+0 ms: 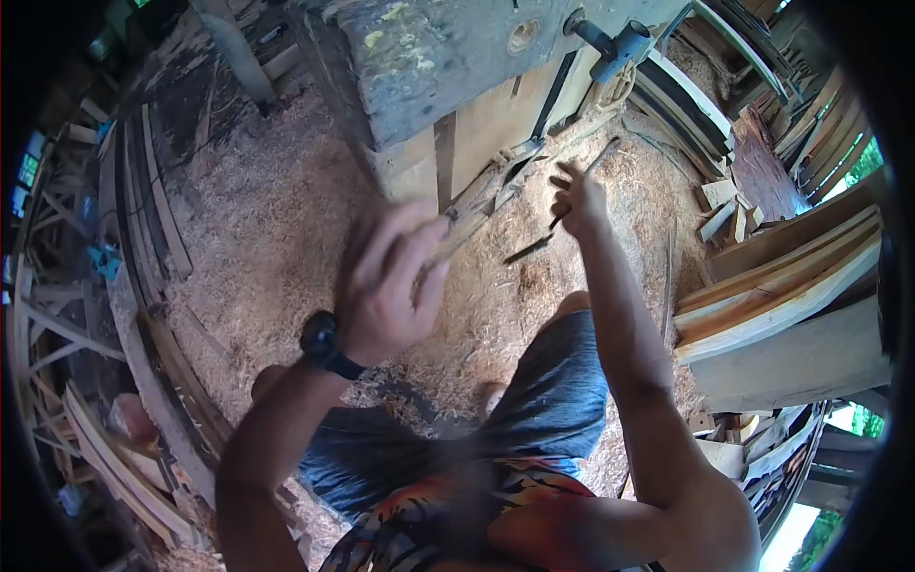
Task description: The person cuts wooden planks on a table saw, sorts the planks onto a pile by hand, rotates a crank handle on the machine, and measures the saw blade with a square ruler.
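Your patterned top [400, 520] is nearest the camera, along the lower edge, with your dark shorts [548, 381] just beyond it and your knees [575, 303] set apart. You wear a black watch [324, 341] on the left wrist. Your left hand [393, 291] is raised just ahead of it, blurred, its fingers parted and loosely bent, with nothing visible in their grasp. It overlaps the near lower corner of the big wooden surface [419, 71] in your view; you cannot tell from here whether it touches the wood.

Your right hand [579, 203] has its fingers partly closed around a thin tool [527, 251]. The tool slants through that grip: its broader, dark end points down toward your left, above the shavings [257, 238], and its slim end sticks out up to the right. Beyond that hand, a metal fitting [620, 52] juts from the side of the surface. Shavings lie thickly underfoot. On your right you have stacked planks [791, 286], and on your left long strips [162, 191].
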{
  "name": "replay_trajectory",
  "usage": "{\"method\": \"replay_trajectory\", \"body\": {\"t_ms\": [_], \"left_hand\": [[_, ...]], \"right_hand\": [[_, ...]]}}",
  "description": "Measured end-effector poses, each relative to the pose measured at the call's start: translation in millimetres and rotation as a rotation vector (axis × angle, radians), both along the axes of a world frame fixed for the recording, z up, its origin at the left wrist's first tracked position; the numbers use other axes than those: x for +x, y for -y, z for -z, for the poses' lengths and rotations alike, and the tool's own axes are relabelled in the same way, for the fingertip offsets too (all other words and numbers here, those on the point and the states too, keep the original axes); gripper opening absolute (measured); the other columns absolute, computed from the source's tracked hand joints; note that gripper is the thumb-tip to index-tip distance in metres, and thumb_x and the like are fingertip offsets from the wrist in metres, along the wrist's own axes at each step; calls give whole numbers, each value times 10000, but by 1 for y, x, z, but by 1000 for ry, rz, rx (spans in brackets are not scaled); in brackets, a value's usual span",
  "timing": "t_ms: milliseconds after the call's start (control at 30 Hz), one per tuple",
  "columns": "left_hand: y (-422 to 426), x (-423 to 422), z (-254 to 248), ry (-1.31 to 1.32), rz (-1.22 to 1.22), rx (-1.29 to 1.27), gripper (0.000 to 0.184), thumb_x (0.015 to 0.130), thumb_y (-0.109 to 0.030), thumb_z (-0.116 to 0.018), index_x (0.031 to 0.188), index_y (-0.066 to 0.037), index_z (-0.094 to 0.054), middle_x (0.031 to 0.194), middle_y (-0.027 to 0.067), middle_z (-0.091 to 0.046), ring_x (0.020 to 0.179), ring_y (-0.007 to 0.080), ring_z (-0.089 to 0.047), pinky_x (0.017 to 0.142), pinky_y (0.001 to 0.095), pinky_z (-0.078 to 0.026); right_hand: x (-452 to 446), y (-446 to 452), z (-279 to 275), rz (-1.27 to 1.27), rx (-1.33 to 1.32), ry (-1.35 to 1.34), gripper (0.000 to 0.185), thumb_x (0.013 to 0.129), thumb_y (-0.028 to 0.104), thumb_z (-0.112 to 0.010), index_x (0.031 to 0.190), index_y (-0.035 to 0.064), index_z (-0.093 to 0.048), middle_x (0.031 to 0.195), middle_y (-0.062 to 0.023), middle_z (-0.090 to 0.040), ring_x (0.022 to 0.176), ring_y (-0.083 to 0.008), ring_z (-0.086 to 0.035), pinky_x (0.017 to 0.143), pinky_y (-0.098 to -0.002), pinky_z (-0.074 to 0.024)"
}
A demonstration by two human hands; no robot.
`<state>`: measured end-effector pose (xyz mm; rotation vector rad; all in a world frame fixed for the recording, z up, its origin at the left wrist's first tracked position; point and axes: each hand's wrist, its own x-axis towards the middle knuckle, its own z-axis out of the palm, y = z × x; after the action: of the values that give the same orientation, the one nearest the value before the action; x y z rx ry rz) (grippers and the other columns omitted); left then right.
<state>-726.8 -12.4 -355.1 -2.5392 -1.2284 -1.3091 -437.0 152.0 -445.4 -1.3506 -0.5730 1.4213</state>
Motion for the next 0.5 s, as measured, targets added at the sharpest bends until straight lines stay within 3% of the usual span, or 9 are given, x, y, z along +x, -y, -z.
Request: {"method": "replay_trajectory", "body": {"t_ms": [67, 100, 133, 200, 233, 267, 367, 433, 500], "left_hand": [[26, 4, 82, -175, -107, -510, 690, 845, -259, -710, 1390, 41, -410, 1354, 275, -502, 1246, 417, -512, 1078, 484, -400], [38, 5, 124, -227, -118, -670, 747, 865, -323, -697, 1413, 57, -361, 1372, 299, -471, 1261, 421, -497, 1086, 477, -390], [53, 7, 166, -276, -133, -838, 810, 884, -388, -684, 1436, 74, -312, 1390, 323, -441, 1277, 425, -482, 1094, 470, -380], [76, 17, 228, 119, 70, -1091, 928, 847, -502, -689, 1453, 58, -264, 1375, 329, -457, 1261, 439, -489, 1072, 465, -385], [83, 23, 220, 133, 25, -1260, 825, 871, -496, -662, 1406, 39, -334, 1264, 322, -534, 1169, 443, -549, 995, 468, -432], [86, 28, 210, 152, -25, -1423, 728, 895, -490, -636, 1359, 21, -404, 1154, 315, -610, 1077, 446, -608, 917, 471, -480], [118, 36, 243, 219, -179, -1376, 458, 955, -430, -570, 1132, -8, -567, 875, 245, -677, 856, 455, -649, 743, 482, -500], [125, 30, 229, 419, -235, -1249, 372, 984, -375, -531, 982, -9, -596, 796, 220, -665, 794, 451, -637, 697, 475, -488], [120, 17, 229, 499, -284, -1209, 380, 1014, -324, -484, 859, -1, -613, 723, 195, -645, 706, 392, -636, 630, 447, -459]], "right_hand": [[-32, 23, 31, -177, -161, -243, 436, 1052, 345, -385, 1235, -15, -550, 877, -103, -598, 509, -75, -311, 449, -250, -317], [-53, 44, 30, -204, -243, -339, 414, 1058, 350, -345, 1155, 4, -551, 735, -22, -516, 520, -84, -306, 474, -253, -322], [-69, 57, 38, -271, -297, -422, 398, 1066, 341, -280, 1085, 41, -542, 706, 4, -437, 560, -92, -317, 493, -244, -314], [-95, 83, 57, -341, -444, -515, 387, 1055, 336, -307, 1105, 9, -509, 751, -22, -453, 609, -132, -362, 583, -301, -378], [-105, 90, 81, -390, -444, -533, 327, 1045, 273, -341, 1097, 1, -516, 782, -46, -458, 624, -150, -383, 596, -324, -387], [-110, 95, 107, -379, -462, -646, 119, 992, 139, -470, 1026, 29, -499, 778, -41, -488, 645, -175, -494, 666, -385, -486], [-136, 105, 136, -385, -482, -576, 153, 972, 127, -532, 1043, -9, -532, 869, -108, -549, 710, -230, -570, 838, -491, -530], [-153, 107, 140, -453, -489, -489, 201, 970, 139, -547, 1074, -34, -546, 935, -148, -579, 776, -268, -619, 909, -523, -531], [-166, 98, 142, -529, -445, -323, 192, 977, 137, -525, 1094, -15, -540, 946, -129, -595, 792, -277, -636, 818, -504, -566]]}}
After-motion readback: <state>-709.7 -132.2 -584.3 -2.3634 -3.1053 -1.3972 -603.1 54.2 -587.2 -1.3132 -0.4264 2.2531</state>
